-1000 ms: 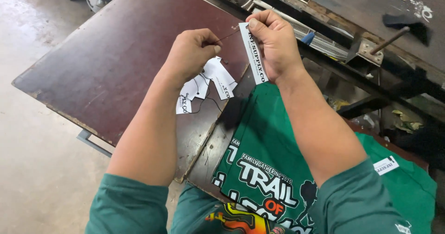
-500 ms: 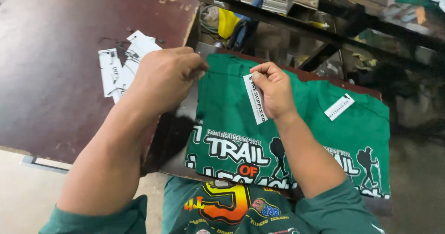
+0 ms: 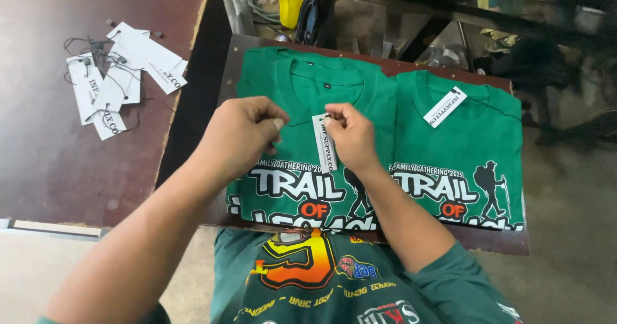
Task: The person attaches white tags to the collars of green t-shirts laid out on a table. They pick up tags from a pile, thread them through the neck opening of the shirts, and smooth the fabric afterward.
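Two folded green printed t-shirts lie side by side on a dark board (image 3: 508,244). My right hand (image 3: 350,136) pinches a white paper hang tag (image 3: 324,145) over the chest of the left shirt (image 3: 302,86). My left hand (image 3: 241,134) is curled just left of the tag, fingertips pinched together near its string; what it holds is too small to see. The right shirt (image 3: 463,150) carries a white tag (image 3: 445,105) near its collar.
A pile of several white tags with black strings (image 3: 119,77) lies on the brown table (image 3: 51,170) at the left. A dark gap separates table and board. Cluttered shelves with a yellow object (image 3: 289,0) sit behind. Grey floor lies at the right.
The view has swung right from the brown table to the shirts. Both hands moved down over the left shirt's chest, the right still holding the tag.
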